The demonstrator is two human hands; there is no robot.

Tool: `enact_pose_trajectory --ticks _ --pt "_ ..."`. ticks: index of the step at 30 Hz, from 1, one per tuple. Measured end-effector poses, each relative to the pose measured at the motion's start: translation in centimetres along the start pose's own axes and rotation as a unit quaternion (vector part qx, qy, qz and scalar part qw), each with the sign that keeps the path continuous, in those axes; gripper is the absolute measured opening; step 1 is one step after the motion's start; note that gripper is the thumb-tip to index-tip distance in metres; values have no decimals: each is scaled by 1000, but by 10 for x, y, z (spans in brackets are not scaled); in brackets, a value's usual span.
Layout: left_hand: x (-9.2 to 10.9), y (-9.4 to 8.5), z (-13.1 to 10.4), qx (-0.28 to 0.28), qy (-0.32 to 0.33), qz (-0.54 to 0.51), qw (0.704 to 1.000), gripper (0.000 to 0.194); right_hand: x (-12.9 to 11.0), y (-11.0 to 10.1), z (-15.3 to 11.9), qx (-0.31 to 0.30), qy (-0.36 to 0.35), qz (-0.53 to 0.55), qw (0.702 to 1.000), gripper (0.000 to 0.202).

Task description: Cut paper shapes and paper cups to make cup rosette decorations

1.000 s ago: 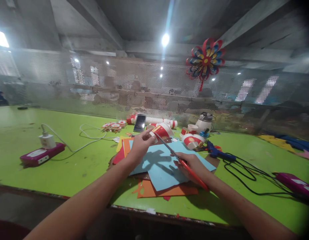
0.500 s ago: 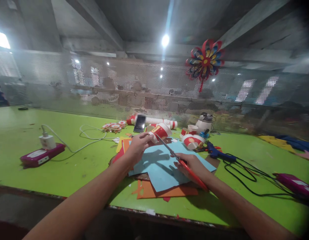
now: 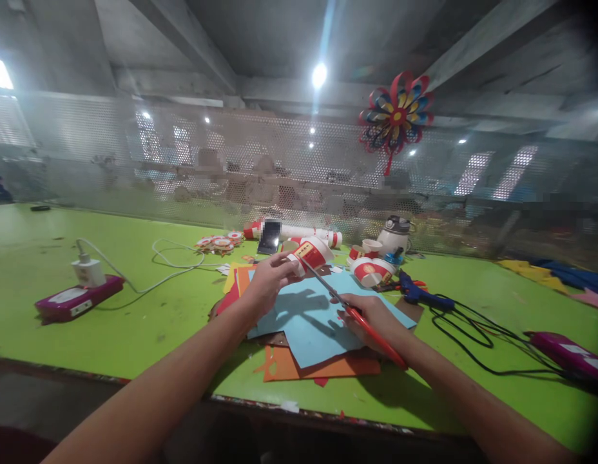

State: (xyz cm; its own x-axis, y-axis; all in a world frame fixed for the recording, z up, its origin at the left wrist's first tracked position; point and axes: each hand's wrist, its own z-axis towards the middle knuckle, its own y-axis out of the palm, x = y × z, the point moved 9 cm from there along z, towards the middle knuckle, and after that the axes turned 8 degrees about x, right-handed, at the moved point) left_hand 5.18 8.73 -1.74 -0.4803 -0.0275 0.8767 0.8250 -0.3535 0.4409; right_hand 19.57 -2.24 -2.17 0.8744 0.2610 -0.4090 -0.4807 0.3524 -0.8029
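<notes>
My left hand grips a red and white paper cup, tilted with its rim toward the upper right. The fingers of my right hand are closed round the red handles of a pair of scissors. The scissor blades reach up and left to the cup, with their tip at its side. Below both hands lies light blue paper, on top of orange sheets. More cut red and white cups sit to the right of the held one.
Behind are a phone, stacked cups, small red and white pieces and a bottle. A blue glue gun and cables lie right, with power strips left and right.
Both hands, the cup and the scissors hold nearly the same pose. The whole view has shifted slightly.
</notes>
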Motion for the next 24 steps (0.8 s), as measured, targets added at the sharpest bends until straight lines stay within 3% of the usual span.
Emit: enact_pose_trajectory --ticks 4,11,20,24 --pt "-2 1 2 -33 -16 -13 999 27 -5 2 2 2 -15 1 1000 24" --pt "-2 -3 2 15 9 16 1000 33 0 2 2 0 -2 -18 1000 24" --pt "2 2 -5 22 7 13 1000 31 -1 2 -1 20 -4 -16 1000 21" --pt "1 2 -3 1 -14 -20 1000 28 0 1 -1 24 -3 -12 1000 22"
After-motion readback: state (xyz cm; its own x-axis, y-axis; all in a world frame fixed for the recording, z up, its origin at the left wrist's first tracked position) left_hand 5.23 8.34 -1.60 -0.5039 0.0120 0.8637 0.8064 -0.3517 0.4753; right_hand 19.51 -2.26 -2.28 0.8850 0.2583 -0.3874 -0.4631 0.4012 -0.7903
